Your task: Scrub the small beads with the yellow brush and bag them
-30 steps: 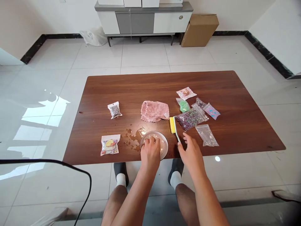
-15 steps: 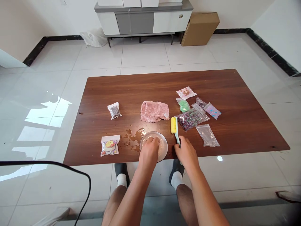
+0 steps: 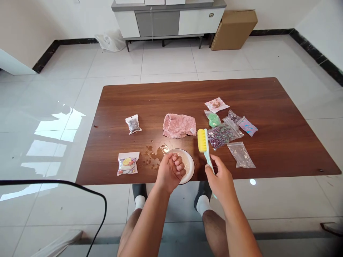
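- Brown wood-grain table [image 3: 268,107] under both hands
- White plate [image 3: 189,167] beneath the left hand [image 3: 170,171]
- Spilled water [image 3: 154,153] just beyond that hand
- Cartoon-printed packet [image 3: 128,163] left of it
- Small bag of dark beads [image 3: 133,124] farther left
- Pink towel [image 3: 178,126] ahead, between the hands
- Bag of mottled beads [image 3: 221,138] ahead of the right hand [image 3: 221,182]
- Clear plastic bag [image 3: 240,155] right of it
- Green packet [image 3: 213,119], pink packet [image 3: 216,105] and iridescent packet [image 3: 247,125] beyond

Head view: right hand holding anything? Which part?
The right hand grips a yellow-bristled, mint-green plastic brush around mid-handle, bristle head sticking up above the hand.
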### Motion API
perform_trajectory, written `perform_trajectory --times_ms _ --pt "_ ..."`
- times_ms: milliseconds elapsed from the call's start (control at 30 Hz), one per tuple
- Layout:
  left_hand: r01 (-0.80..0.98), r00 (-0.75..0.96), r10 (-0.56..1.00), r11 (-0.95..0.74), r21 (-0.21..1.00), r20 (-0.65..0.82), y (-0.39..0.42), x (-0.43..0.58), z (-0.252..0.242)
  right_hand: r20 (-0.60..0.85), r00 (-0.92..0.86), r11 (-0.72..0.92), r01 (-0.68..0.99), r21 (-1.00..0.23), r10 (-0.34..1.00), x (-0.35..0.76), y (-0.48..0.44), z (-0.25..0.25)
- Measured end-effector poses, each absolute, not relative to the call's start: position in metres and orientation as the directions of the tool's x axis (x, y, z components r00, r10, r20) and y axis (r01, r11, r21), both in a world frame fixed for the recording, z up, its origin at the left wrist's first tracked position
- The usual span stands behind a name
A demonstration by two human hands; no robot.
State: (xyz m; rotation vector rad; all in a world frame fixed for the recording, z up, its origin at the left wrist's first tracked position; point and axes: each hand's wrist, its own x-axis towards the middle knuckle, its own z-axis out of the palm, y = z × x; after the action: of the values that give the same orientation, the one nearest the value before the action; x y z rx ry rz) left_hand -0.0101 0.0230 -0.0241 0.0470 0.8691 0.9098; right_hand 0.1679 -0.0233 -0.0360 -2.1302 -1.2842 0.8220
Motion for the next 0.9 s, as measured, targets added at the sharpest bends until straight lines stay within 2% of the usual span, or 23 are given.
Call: perform_trajectory --times_ms 100,167,233,300,367,467,533,600,767,900 --pt "-0.815 0.325 0.692 0.551 0.181 -0.645 0.023 -0.01 -0.024 -0.33 0.328 -0.428 0.297 -0.854 0.885 0.161 -0.034 -0.024" --pt "-0.876 0.301 0.688 0.472 0.093 -0.66 0.024 -0.007 -0.024 -0.404 0.264 -0.436 0.073 -0.897 0.876 0.156 -0.041 -0.016" --pt "-0.89 0.245 0.682 0.44 0.119 -0.689 0.024 -0.003 -0.025 -0.443 0.221 -0.44 -0.066 -0.896 0.869 0.153 -0.047 -0.008" --pt "-0.885 0.192 0.674 0.432 0.17 -0.714 0.023 0.0 -0.025 -0.449 0.194 -0.436 -0.106 -0.894 0.872 0.152 -0.052 -0.003" --pt "-0.875 0.168 0.682 0.435 0.21 -0.711 0.023 0.003 -0.026 -0.415 0.151 -0.413 -0.049 -0.91 0.897 0.153 -0.056 0.0" --pt "-0.859 0.181 0.725 0.445 0.252 -0.664 0.022 0.004 -0.027 -0.281 0.032 -0.281 0.231 -0.932 0.959 0.152 -0.058 0.001" --pt "-0.864 0.181 0.738 0.435 0.254 -0.65 0.022 0.004 -0.027 -0.207 -0.048 -0.169 0.417 -0.893 0.977 0.15 -0.057 0.003" --pt "-0.88 0.172 0.739 0.412 0.236 -0.651 0.022 0.003 -0.026 -0.203 -0.094 -0.125 0.522 -0.844 0.975 0.146 -0.056 0.005" --pt "-0.903 0.119 0.735 0.36 0.235 -0.668 0.021 0.0 -0.027 -0.316 -0.237 -0.128 0.579 -0.805 0.919 0.138 -0.057 0.01" --pt "-0.892 0.026 0.706 0.336 0.303 -0.707 0.017 0.005 -0.027 -0.281 -0.254 -0.064 0.626 -0.777 0.925 0.128 -0.059 0.001"
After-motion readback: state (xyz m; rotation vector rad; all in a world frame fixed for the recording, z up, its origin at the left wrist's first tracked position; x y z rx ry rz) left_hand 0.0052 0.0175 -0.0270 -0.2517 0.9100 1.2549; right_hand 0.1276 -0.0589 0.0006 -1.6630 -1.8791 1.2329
